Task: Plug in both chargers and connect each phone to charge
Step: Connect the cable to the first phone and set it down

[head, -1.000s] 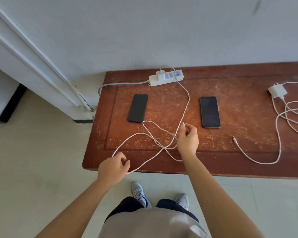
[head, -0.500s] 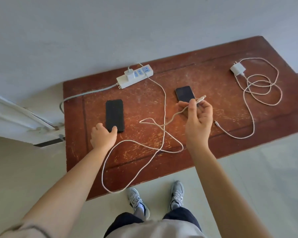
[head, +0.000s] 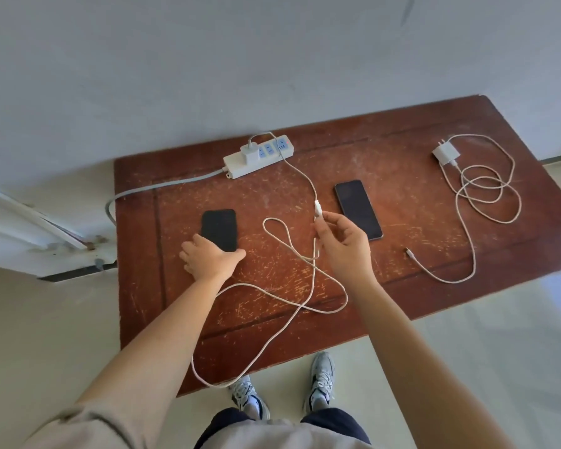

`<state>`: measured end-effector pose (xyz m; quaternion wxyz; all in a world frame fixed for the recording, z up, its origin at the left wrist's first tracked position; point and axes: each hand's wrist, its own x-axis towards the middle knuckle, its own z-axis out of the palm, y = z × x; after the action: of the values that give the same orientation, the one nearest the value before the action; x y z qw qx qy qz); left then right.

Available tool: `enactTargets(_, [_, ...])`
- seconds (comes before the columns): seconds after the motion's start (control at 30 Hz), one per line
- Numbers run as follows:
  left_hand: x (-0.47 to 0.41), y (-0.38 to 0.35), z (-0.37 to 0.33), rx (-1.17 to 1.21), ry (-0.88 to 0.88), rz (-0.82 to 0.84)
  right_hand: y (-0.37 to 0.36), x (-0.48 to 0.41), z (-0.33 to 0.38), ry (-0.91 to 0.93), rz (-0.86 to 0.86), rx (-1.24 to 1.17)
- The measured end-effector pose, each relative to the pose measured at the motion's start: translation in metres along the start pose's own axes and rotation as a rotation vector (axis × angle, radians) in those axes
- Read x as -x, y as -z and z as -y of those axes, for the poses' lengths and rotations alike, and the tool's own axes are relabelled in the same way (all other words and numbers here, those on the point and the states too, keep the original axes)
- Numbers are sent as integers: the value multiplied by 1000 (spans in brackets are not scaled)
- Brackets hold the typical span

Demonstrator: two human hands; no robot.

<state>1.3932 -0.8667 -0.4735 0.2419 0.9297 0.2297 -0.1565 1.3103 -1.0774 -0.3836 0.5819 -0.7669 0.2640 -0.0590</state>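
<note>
Now your left hand [head: 209, 259] presses flat on the near end of the left phone [head: 219, 229] to keep it from sliding, while your right-hand fingers [head: 321, 225] pinch the cable plug [head: 318, 209] just right of that phone, ready to push in.

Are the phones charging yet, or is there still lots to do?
Not yet. Done: one charger is plugged into the power strip. In hand: the right hand pinches that cable's plug end, while the left hand rests on the left phone. Left: connect that phone, plug in the second charger lying loose on the table, and connect the right phone.
</note>
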Motion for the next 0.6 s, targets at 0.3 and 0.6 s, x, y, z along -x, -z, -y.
enactTargets(0.3, [8,79,-6,1054,208,316,12,-38,90,889,-223,386])
enactTargets(0.6, [46,182,-38,1496,-215,330,20,-25,161,153,-40,-865])
